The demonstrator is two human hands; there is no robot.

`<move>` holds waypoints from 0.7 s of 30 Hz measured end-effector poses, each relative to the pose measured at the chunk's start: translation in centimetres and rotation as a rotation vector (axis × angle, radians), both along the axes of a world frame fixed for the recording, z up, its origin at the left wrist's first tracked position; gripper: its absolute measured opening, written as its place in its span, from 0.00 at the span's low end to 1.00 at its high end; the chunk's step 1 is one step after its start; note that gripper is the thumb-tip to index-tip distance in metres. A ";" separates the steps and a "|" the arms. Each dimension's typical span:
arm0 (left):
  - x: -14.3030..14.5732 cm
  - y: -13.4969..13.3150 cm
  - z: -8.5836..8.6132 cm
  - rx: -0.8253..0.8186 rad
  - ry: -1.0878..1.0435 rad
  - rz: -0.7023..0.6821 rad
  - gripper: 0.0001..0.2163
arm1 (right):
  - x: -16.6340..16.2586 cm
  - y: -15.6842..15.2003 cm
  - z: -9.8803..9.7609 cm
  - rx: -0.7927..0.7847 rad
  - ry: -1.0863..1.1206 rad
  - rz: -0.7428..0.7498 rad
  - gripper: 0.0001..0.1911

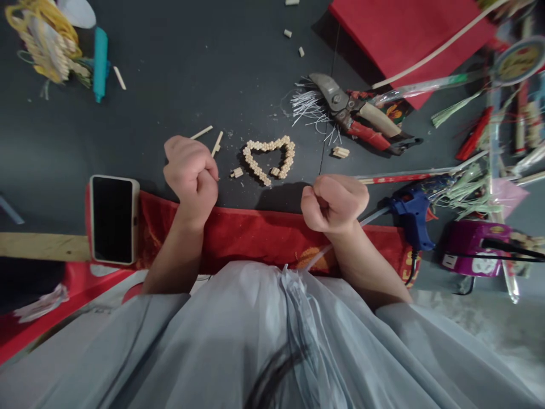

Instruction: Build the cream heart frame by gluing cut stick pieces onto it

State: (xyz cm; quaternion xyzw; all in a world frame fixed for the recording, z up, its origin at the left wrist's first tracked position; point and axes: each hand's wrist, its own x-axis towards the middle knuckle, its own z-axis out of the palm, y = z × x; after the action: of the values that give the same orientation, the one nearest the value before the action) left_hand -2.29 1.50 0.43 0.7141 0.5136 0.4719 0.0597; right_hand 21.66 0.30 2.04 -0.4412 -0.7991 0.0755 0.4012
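Both of my hands are closed into fists above the near side of the dark table. Left of centre is my left hand [191, 173], close to two thin pale sticks [217, 144] and a small bundle of short stick pieces [237, 172]. My right hand [334, 201] is curled at the right, beside red-and-white wrapped sticks [383, 179]. No object shows in either fist. Between the hands lies a heart-shaped outline of small pale stick bundles [290, 149], with a gap at its lower tip. Another small bundle [340, 152] rests above my right hand.
Pruning shears [361, 116] lie beside white wires [310, 107]. A blue glue gun [411, 218] and purple power strip [474, 247] stand at right. A phone [113, 218] lies on red cloth [251, 236] at left. A red bag [409, 37] is at the back.
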 end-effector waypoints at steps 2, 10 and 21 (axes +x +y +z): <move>0.0 0.0 -0.1 -0.008 0.002 -0.014 0.18 | 0.0 0.1 0.0 0.032 0.042 0.009 0.19; 0.5 0.5 -0.1 0.059 0.296 -0.243 0.10 | -1.4 -0.3 -1.6 -0.334 -0.346 -0.022 0.18; 1.5 -0.2 -0.7 -0.326 0.416 -0.327 0.07 | -2.5 -0.2 -2.1 -0.365 -0.493 -0.043 0.17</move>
State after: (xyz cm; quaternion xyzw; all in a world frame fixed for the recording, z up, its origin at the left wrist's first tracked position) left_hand -0.77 1.27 -0.24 0.8495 0.4619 0.2115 0.1422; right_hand 19.14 0.06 -0.11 -0.5278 -0.8361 0.1001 0.1110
